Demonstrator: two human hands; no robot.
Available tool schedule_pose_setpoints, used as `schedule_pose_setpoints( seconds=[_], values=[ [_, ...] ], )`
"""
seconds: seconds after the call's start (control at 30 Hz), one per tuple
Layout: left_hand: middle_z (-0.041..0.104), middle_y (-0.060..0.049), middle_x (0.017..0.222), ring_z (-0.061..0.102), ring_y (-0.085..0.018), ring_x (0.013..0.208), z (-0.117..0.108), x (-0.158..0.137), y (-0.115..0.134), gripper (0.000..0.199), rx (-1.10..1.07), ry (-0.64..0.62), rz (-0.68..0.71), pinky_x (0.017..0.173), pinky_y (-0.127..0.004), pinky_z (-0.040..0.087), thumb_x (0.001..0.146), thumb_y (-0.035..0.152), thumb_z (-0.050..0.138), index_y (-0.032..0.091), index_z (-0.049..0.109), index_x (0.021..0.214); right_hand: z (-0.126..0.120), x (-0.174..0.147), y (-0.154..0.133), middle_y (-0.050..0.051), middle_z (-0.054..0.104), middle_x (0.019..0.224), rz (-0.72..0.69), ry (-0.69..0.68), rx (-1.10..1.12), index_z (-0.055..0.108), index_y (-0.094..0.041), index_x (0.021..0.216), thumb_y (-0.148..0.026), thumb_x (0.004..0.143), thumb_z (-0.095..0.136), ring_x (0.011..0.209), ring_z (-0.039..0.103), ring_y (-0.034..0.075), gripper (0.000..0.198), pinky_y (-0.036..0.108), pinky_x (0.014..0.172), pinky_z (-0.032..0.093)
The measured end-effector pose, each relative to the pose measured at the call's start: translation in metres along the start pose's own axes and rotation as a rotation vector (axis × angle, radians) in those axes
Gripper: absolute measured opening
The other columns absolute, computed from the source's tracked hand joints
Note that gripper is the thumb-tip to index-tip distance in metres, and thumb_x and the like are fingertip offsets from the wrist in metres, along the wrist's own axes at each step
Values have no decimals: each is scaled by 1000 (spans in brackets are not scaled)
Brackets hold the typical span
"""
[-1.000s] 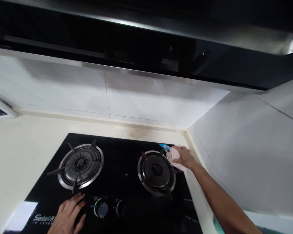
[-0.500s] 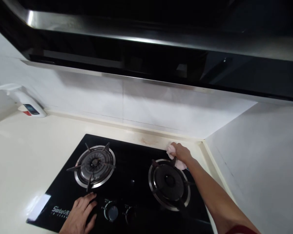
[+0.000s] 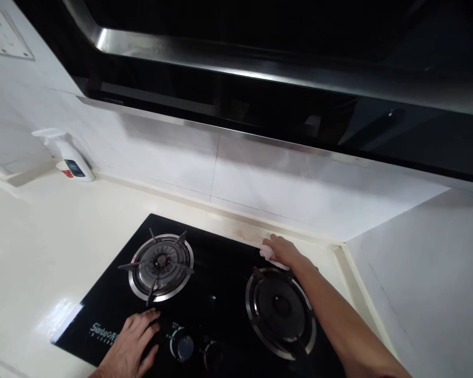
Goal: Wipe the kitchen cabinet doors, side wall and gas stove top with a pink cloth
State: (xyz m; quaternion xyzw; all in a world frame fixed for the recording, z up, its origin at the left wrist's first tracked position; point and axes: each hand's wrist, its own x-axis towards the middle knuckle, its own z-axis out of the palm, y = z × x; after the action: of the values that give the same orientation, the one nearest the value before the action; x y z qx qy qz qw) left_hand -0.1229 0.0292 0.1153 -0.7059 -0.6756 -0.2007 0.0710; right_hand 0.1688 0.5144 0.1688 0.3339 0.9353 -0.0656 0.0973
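My right hand (image 3: 286, 252) is closed on a crumpled pale pink cloth (image 3: 268, 253) at the back edge of the black gas stove (image 3: 216, 268), just behind the right burner (image 3: 280, 310). Part of the cloth is hidden under the fingers. On the counter to the left of that hand is a brownish stain (image 3: 246, 234). My left hand (image 3: 132, 344) lies with fingers spread on the stove's front, below the left burner (image 3: 161, 262) and left of a control knob (image 3: 182, 345). It holds nothing.
A black range hood (image 3: 236, 89) with a steel edge hangs low over the stove. At the back left, a white spray bottle (image 3: 73, 157) stands against the tiled wall (image 3: 173, 152). A wall socket (image 3: 3, 34) is at the upper left. The right wall (image 3: 425, 262) is close to the stove.
The view has shifted, so the scene sits further right and the wall socket has come into sight. My right hand and the cloth have moved slightly left along the stove's back edge. My left hand stays put.
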Motion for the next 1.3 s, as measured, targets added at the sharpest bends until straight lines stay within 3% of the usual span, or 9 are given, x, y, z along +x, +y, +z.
schedule_pose_setpoints(
  seconds=[0.33, 0.43, 0.67, 0.8, 1.13, 1.3],
  values=[
    [68, -10, 126, 61, -25, 118, -4, 2, 5, 22, 28, 43, -43, 99, -39, 50, 93, 25, 55, 24, 65, 113, -5, 19, -81, 4, 57, 127, -73, 91, 32, 60, -35, 123, -25, 84, 70, 114, 53, 25, 42, 34, 91, 43],
    [67, -10, 127, 60, -25, 120, -4, 1, 5, 22, 21, 39, -52, 99, -39, 50, 94, 25, 55, 24, 65, 113, -9, 15, -71, 5, 57, 128, -27, 80, 11, 59, -35, 124, -27, 86, 67, 114, 55, 25, 39, 34, 86, 44],
    [66, -10, 130, 59, -24, 123, -1, -2, -3, 27, 22, -2, 17, 101, -38, 48, 91, 24, 59, 23, 63, 117, -9, -8, -10, 11, 56, 123, 209, 28, -81, 59, -27, 125, -20, 86, 64, 109, 57, 26, 40, 32, 79, 42],
    [65, -10, 132, 57, -24, 125, -1, -2, -4, 29, -13, -40, 4, 102, -38, 47, 90, 21, 59, 23, 63, 118, -3, -13, -11, 10, 54, 124, 205, 21, -93, 56, -27, 129, -23, 88, 64, 107, 57, 24, 43, 31, 79, 42],
    [62, -11, 131, 54, -25, 125, -5, 1, 5, 33, -40, -53, -28, 103, -42, 45, 86, 16, 56, 21, 59, 118, -9, 25, -87, 9, 56, 123, -7, 74, 36, 61, -27, 119, -21, 85, 68, 106, 55, 26, 35, 34, 80, 42],
    [61, -11, 131, 54, -26, 125, -5, -1, 6, 35, -56, -43, -19, 103, -42, 45, 85, 15, 56, 21, 57, 120, -10, 40, -151, 4, 59, 117, -184, 48, 90, 65, -28, 112, -27, 80, 76, 104, 56, 22, 33, 31, 81, 41]
  ],
)
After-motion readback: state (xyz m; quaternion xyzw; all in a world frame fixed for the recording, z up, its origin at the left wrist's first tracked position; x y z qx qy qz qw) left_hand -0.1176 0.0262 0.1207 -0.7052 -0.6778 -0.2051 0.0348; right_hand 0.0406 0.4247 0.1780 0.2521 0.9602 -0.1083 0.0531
